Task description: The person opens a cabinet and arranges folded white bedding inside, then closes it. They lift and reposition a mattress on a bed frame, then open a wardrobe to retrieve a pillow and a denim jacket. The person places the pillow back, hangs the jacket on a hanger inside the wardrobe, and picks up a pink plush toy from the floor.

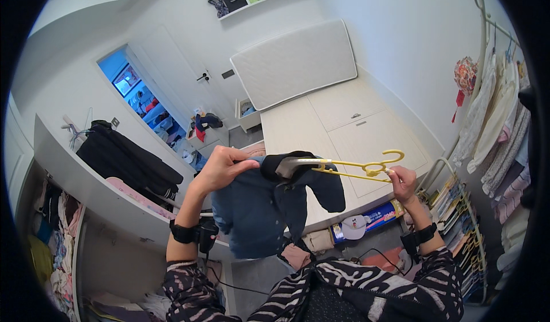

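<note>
A small dark blue button-front garment [253, 214] with a black collar hangs from my left hand [225, 167], whose thumb and fingers pinch it near the collar. My right hand [404, 184] holds a yellow plastic clothes hanger [348, 169] by its right end, with the hook pointing up and to the right. The hanger's other end reaches to the garment's neck opening; how far it goes in is hidden by the cloth.
A wooden bed base [309, 120] with a leaning mattress [296, 64] lies ahead. Open wardrobe shelves with clothes [64, 244] stand left, below a door with dark clothes [129, 159]. To the right are a rack of hangers [459, 232] and hanging clothes [494, 120].
</note>
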{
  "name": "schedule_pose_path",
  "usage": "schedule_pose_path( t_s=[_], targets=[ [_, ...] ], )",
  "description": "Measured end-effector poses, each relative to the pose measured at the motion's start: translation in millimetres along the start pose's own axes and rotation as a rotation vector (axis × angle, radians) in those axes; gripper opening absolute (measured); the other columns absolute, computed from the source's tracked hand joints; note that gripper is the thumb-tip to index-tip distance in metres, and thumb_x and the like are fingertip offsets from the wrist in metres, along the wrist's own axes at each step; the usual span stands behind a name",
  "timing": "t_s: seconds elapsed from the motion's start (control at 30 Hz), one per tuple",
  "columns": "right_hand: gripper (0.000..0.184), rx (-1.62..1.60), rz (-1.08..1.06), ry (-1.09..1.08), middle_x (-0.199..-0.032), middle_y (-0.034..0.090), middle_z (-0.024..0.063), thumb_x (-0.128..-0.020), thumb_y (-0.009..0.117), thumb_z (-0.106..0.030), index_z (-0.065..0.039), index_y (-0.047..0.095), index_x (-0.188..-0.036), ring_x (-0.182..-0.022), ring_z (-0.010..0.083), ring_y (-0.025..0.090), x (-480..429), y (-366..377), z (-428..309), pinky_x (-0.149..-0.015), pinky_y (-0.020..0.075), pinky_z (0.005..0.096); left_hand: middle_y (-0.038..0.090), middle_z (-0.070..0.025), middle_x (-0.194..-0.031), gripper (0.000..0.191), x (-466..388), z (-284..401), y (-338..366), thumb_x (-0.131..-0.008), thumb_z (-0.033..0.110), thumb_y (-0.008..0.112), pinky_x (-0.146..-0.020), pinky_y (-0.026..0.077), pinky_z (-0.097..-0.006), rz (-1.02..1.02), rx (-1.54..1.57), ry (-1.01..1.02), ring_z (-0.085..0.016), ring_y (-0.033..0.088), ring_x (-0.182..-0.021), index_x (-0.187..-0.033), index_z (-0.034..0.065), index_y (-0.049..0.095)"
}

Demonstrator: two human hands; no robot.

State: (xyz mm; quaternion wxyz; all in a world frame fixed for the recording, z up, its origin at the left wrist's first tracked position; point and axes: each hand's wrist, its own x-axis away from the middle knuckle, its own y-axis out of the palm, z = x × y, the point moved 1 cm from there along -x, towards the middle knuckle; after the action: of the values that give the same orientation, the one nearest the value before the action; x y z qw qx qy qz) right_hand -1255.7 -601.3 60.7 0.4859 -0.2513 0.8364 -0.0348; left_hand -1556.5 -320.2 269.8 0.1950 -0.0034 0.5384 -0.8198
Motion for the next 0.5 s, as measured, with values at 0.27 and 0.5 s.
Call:
schedule_pose_path(
  t_s=[0.27,0.5],
  targets=[
    [0.01,-0.105,-0.31,-0.13,-0.06,0.059,0.0105,-0.081,0.064,-0.009,-0.002,0.064,-0.074,-0.047,0.0222,0.055,-48,53,-46,-0.044,0.0399,0.029,0.058,-0.0145,-0.069,0.02,4,34,22,-0.083,0.019,0.066,-0.058,0.044,-0.0348,-0.171,-0.052,0.35,-0.029,0.056,-0.062,-0.083,-0.0007,0.066],
    [0.013,-0.441,-0.177,-0.017,-0.057,0.056,0.0087,-0.083,0.065,-0.013,-0.002,0.067,-0.078,-0.045,0.0148,0.05,-66,63,-65,-0.043,0.0371,0.0264,0.057,-0.0116,-0.068,0.037,40,35,1,-0.078,0.038,0.067,-0.059,0.045,-0.0385,0.098,-0.292,0.302,-0.03,0.057,-0.069,-0.071,0.0019,0.064]
  ],
)
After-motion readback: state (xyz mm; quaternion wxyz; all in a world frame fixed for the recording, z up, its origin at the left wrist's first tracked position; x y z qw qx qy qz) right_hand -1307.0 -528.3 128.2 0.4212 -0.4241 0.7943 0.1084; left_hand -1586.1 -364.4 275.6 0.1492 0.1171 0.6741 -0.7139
